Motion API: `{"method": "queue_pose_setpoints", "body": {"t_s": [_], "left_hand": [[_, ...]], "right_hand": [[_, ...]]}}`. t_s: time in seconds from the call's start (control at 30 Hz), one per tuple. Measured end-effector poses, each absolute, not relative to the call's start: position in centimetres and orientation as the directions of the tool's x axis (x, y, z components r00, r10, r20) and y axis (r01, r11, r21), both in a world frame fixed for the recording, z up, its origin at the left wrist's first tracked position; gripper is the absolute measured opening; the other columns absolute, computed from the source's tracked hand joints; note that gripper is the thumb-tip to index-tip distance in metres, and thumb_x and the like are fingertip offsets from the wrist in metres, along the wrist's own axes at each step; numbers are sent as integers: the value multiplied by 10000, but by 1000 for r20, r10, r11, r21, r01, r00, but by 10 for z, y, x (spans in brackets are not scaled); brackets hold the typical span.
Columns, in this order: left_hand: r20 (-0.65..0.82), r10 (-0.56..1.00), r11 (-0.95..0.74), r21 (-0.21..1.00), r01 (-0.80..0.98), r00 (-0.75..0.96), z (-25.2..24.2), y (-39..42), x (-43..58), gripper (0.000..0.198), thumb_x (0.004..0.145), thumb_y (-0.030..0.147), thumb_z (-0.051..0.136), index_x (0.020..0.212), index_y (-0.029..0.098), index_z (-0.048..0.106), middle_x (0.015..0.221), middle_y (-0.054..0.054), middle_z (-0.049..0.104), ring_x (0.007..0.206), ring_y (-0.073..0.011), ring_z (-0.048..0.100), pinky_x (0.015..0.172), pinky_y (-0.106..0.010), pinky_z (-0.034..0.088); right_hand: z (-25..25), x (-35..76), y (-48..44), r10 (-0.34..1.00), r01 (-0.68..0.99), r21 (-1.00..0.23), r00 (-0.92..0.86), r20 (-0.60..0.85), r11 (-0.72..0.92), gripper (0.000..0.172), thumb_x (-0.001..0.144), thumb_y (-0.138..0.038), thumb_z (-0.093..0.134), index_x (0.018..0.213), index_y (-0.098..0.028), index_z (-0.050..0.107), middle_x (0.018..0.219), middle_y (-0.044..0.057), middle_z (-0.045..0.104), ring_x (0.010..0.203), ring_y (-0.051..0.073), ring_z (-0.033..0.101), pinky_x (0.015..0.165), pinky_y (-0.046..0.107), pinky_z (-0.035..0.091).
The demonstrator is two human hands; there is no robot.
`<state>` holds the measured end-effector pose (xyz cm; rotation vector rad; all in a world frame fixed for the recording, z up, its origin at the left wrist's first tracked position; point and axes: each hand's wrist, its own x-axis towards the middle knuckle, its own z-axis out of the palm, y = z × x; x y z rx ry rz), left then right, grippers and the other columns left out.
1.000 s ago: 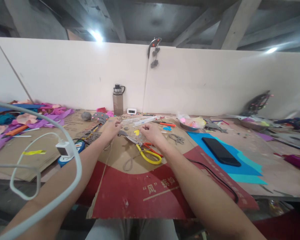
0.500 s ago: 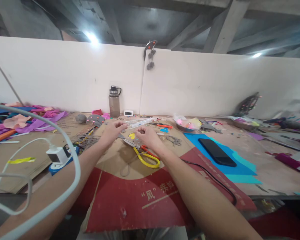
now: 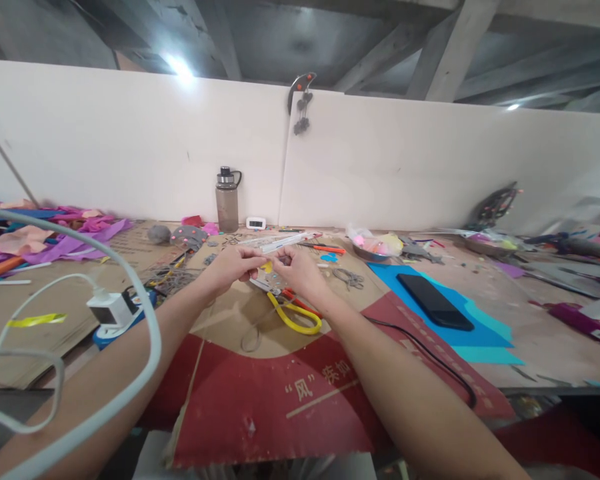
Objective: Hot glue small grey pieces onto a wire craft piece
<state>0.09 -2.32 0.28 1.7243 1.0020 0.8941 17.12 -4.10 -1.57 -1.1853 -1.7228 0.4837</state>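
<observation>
My left hand (image 3: 237,267) and my right hand (image 3: 296,268) are close together above the cardboard, each with thumb and fingers pinched. Whatever lies in either pinch is too small to make out. A small yellow piece (image 3: 267,266) shows between the hands; I cannot tell if it is held or lies on the cardboard. Just below them rest yellow-handled scissors (image 3: 300,320), with a red-handled tool (image 3: 300,301) partly hidden beside my right wrist. Clear-looking strips (image 3: 287,243) lie behind the fingers. A thin loop of cord (image 3: 251,339) is on the cardboard (image 3: 220,320).
A bottle (image 3: 227,203) and small white clock (image 3: 256,223) stand by the white partition. A phone (image 3: 433,301) lies on blue sheets (image 3: 480,337) at right. A white cable (image 3: 153,333) arches across the left foreground near a charger (image 3: 113,310). Grey wire (image 3: 349,278) lies right of my hands.
My left hand has moved right and slightly down, bringing its fingertips nearer my right hand. My right hand has stayed nearly in place. The view has tilted a little.
</observation>
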Motion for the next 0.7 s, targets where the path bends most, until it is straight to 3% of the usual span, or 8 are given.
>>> {"method": "queue_pose_setpoints", "body": {"t_s": [0.37,0.6,0.7], "left_hand": [[242,900,-381,840,386,362,6,-28,0,173,720,306,647,760,147,702,487,33,547,428,-61,429,424,-175,295],[198,879,-370,857,358,433,9,-33,-1,193,752,305,613,836,159,707,621,-4,665,476,-75,538,486,-185,405],[198,884,-362,862,354,423,8,-33,2,166,735,300,627,777,154,694,610,-9,668,482,-93,570,502,-200,438]], "right_hand": [[-14,168,-48,818,585,-630,-107,565,511,114,787,-243,533,716,-183,599,564,-35,478,554,114,393,552,239,294],[-14,169,-50,814,626,-595,-114,569,504,123,806,-245,529,768,-178,625,610,-15,523,590,128,422,572,249,309],[-14,169,-50,810,645,-577,-117,574,502,116,805,-239,533,771,-178,626,626,-10,535,602,131,432,585,253,314]]}}
